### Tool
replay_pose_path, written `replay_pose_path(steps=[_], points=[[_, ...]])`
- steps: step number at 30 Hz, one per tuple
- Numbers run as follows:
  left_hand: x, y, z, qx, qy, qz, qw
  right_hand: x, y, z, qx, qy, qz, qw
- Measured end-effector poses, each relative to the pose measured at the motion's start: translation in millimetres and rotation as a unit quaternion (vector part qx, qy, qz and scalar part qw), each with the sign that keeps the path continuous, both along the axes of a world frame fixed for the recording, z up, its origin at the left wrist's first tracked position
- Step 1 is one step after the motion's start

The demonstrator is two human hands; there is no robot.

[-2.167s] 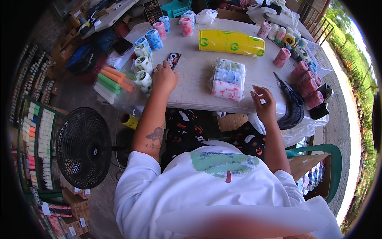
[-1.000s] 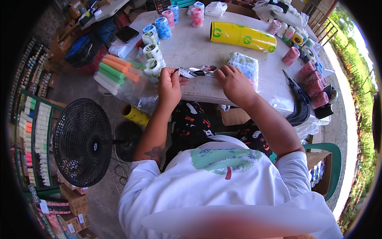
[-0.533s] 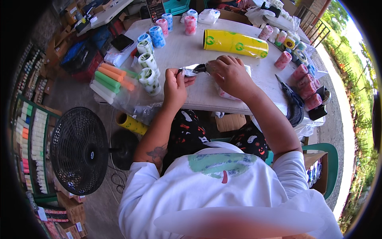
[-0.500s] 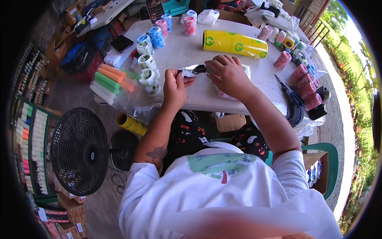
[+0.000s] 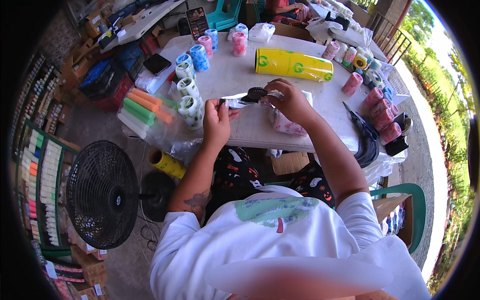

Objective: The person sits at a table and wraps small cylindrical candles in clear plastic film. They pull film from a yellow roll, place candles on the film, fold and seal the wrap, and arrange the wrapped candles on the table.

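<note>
While the left hand (image 5: pixel 218 119) pinches the black-and-silver wrapper (image 5: pixel 239 104), the right hand (image 5: pixel 290 100) grips the dark cookie (image 5: pixel 257 94) between them; light, level pulling, clear of the plastic-wrapped bundle (image 5: pixel 288 126) below, should limit crumbs.

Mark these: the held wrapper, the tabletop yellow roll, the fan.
Wrapper (image 5: pixel 241 104): head view, on its silvery part.
Yellow roll (image 5: pixel 294 65): head view, middle of its side.
Fan (image 5: pixel 102 195): head view, on its round grille.

Both forearms (image 5: pixel 204 162) forward, left grip (image 5: pixel 217 125) in a thumb pinch, right grip (image 5: pixel 290 101) palm-down, fingers (image 5: pixel 276 86) curled.
</note>
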State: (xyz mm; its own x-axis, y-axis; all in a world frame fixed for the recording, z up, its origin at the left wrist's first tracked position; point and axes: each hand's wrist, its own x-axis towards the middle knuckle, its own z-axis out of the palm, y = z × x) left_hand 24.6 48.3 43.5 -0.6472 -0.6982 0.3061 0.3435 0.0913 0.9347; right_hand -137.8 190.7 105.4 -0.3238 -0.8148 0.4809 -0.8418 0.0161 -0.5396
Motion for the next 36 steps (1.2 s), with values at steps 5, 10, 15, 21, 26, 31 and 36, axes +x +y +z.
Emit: replay_pose_path(steps=[5, 10, 15, 21, 26, 31, 36], points=[[-14, -7, -11, -0.063, 0.043, 0.057, 0.995, 40, 47, 38, -0.142, -0.044, 0.049, 0.988], [-28, -28, -24, -0.252, -0.12, 0.19, 0.941, 101, 118, 104, -0.234, 0.105, 0.205, 0.944], [-23, -43, -41, -0.319, -0.213, 0.197, 0.902, 131, 152, 116, -0.301, 0.076, 0.341, 0.887], [-16, 6, -6, -0.491, -0.226, 0.178, 0.822, 137, 179, 120, -0.241, -0.125, 0.411, 0.87], [-26, 41, 6, -0.547, -0.1, 0.004, 0.831, 106, 179, 83, -0.32, -0.11, 0.14, 0.93], [-46, 71, 1, -0.602, -0.153, -0.078, 0.78, 31, 182, 8, -0.238, -0.174, -0.154, 0.943], [-51, 57, 7, -0.639, -0.203, -0.104, 0.735, -37, 164, -37, -0.166, -0.149, -0.287, 0.931]])
